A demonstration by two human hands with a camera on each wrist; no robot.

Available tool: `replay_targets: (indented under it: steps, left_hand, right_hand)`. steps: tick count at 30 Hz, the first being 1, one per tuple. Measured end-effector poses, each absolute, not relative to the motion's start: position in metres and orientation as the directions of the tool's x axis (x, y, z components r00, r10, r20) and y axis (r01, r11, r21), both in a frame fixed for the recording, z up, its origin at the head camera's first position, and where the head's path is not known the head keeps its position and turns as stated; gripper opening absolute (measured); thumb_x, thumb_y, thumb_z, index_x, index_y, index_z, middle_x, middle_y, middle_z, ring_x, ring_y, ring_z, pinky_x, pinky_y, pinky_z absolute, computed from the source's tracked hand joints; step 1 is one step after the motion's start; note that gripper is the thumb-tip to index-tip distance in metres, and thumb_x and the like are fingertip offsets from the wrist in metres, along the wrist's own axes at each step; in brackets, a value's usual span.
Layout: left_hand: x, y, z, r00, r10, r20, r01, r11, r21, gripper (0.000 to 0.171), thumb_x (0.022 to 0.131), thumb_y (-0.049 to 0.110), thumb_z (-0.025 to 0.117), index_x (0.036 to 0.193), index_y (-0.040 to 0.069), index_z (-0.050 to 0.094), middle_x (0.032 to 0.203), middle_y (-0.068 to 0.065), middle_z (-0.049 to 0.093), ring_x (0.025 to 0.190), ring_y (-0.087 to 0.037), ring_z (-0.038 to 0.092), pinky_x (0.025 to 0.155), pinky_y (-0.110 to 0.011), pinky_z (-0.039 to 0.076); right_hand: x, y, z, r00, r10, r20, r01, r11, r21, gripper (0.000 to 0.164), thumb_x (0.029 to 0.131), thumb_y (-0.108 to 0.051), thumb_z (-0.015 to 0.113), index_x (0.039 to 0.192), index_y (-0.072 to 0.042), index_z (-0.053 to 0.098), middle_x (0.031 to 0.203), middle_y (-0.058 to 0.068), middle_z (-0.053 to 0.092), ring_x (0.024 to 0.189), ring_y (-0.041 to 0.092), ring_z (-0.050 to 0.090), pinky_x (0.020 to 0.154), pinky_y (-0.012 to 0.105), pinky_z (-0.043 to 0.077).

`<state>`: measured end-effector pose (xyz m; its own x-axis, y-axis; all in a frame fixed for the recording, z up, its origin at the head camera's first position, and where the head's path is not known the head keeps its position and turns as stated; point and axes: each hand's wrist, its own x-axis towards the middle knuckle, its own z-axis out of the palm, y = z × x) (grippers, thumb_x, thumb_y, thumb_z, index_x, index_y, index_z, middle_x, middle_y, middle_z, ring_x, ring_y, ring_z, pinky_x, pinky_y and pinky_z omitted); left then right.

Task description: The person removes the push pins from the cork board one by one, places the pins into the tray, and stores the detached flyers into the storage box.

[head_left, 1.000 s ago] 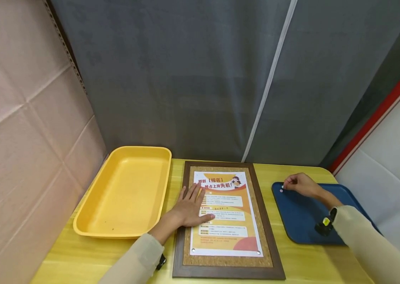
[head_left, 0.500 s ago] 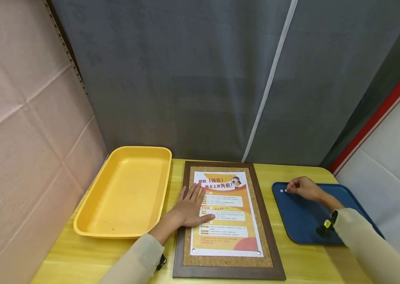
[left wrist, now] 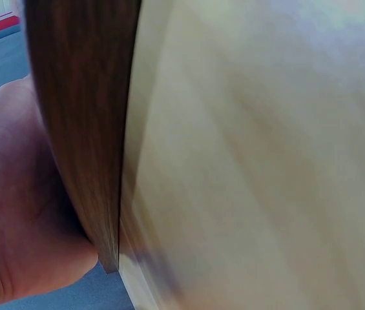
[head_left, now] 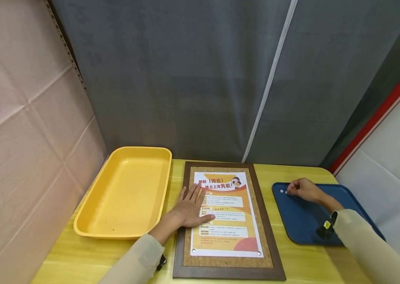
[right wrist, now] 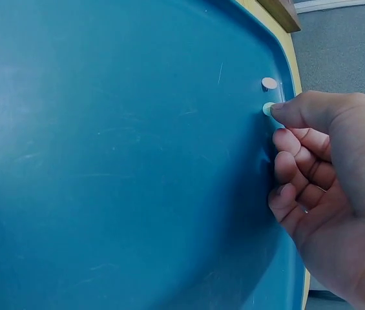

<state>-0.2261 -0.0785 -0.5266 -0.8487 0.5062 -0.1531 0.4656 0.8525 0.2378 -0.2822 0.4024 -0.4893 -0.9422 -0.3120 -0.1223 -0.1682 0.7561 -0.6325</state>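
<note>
My left hand (head_left: pixel 187 211) lies flat with fingers spread on a printed poster (head_left: pixel 226 232), its heel over the left side of the brown frame (head_left: pixel 271 236) of a cork board (head_left: pixel 228 261). In the left wrist view, the heel of that hand is beside the wooden edge (left wrist: pixel 82 116). At the far left corner of a blue tray (head_left: pixel 303 221), my right hand (head_left: pixel 304 189) pinches a pale green thumbtack (right wrist: pixel 268 109) between thumb and forefinger. Close by on the tray is a pinkish thumbtack (right wrist: pixel 269 83). The other right fingers are curled in.
A yellow tray (head_left: pixel 136 189) stands left of the board on the yellow wood-grain table (head_left: pixel 65 252). Silver tacks show at the poster's lower left corner and lower right corner. A grey curtain (head_left: pixel 178 79) rises behind, with pale panels on both sides.
My right hand has shifted slightly right and toward me, and the pale tack has moved with it from behind the pinkish one to its right. My left hand has stayed still.
</note>
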Motion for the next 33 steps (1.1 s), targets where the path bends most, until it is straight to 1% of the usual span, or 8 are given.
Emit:
replay_targets:
  steps: [4,11,17,20,24,27,33]
  left_hand:
    - [-0.226,-0.078,-0.528,-0.849,0.506,-0.156,0.469,0.855,0.222,0.106,0.099,0.082,0.034,0.171,0.010,0.003,0.178,-0.014,-0.010,0.164,-0.032,-0.008,0.129,-0.060,-0.007]
    - [-0.225,-0.077,-0.526,-0.849,0.505,-0.153,0.467,0.854,0.229,0.104,0.101,0.080,0.036,0.171,0.010,0.006,0.178,-0.014,-0.008,0.164,-0.032,-0.007,0.129,-0.060,-0.007]
    - [-0.228,-0.079,-0.530,-0.849,0.508,-0.149,0.472,0.854,0.219,0.105,0.100,0.082,0.032,0.171,0.011,0.002,0.178,-0.014,-0.010,0.164,-0.032,-0.009,0.129,-0.060,-0.007]
    - [-0.228,-0.079,-0.528,-0.848,0.507,-0.156,0.472,0.855,0.215,0.105,0.100,0.082,0.032,0.171,0.011,0.002,0.177,-0.014,-0.010,0.164,-0.032,-0.009,0.129,-0.060,-0.007]
    - [-0.227,-0.079,-0.524,-0.848,0.502,-0.167,0.467,0.859,0.210,0.105,0.100,0.082,0.033,0.172,0.012,0.002,0.177,-0.013,-0.010,0.164,-0.031,-0.008,0.129,-0.059,-0.006]
    - [-0.227,-0.079,-0.523,-0.849,0.500,-0.174,0.466,0.862,0.203,0.105,0.100,0.082,0.032,0.171,0.013,0.001,0.177,-0.013,-0.011,0.164,-0.031,-0.009,0.129,-0.059,-0.007]
    - [-0.226,-0.078,-0.523,-0.850,0.498,-0.172,0.465,0.862,0.200,0.104,0.100,0.082,0.032,0.172,0.012,0.003,0.178,-0.013,-0.010,0.165,-0.032,-0.007,0.129,-0.059,-0.006]
  right_hand:
    - [-0.282,0.402,-0.490,-0.941,-0.317,-0.118,-0.175,0.756,-0.631,0.009,0.099,-0.001,0.067,0.094,0.003,0.074,0.090,0.008,0.072,0.079,0.017,0.059,0.070,0.023,0.048]
    - [-0.280,0.402,-0.487,-0.949,-0.294,-0.117,-0.164,0.772,-0.614,0.008,0.098,0.000,0.067,0.096,0.003,0.073,0.090,0.007,0.072,0.082,0.020,0.061,0.070,0.024,0.050]
    - [-0.280,0.402,-0.481,-0.955,-0.263,-0.134,-0.130,0.781,-0.610,0.009,0.099,0.000,0.065,0.101,0.004,0.073,0.095,0.009,0.072,0.088,0.023,0.063,0.074,0.024,0.054]
    - [-0.280,0.402,-0.479,-0.956,-0.258,-0.137,-0.123,0.781,-0.613,0.010,0.101,-0.002,0.065,0.101,0.003,0.073,0.096,0.009,0.072,0.089,0.022,0.064,0.076,0.023,0.054]
    - [-0.280,0.400,-0.475,-0.952,-0.280,-0.122,-0.148,0.772,-0.618,0.010,0.102,-0.004,0.065,0.102,0.002,0.074,0.096,0.009,0.073,0.087,0.018,0.064,0.076,0.021,0.054]
    - [-0.279,0.396,-0.473,-0.938,-0.333,-0.094,-0.204,0.751,-0.628,0.011,0.102,-0.002,0.064,0.102,0.005,0.073,0.096,0.012,0.074,0.085,0.016,0.065,0.075,0.022,0.055]
    - [-0.276,0.385,-0.470,-0.909,-0.412,-0.069,-0.268,0.700,-0.662,0.010,0.102,-0.001,0.065,0.102,0.006,0.073,0.098,0.015,0.076,0.085,0.016,0.069,0.075,0.022,0.057]
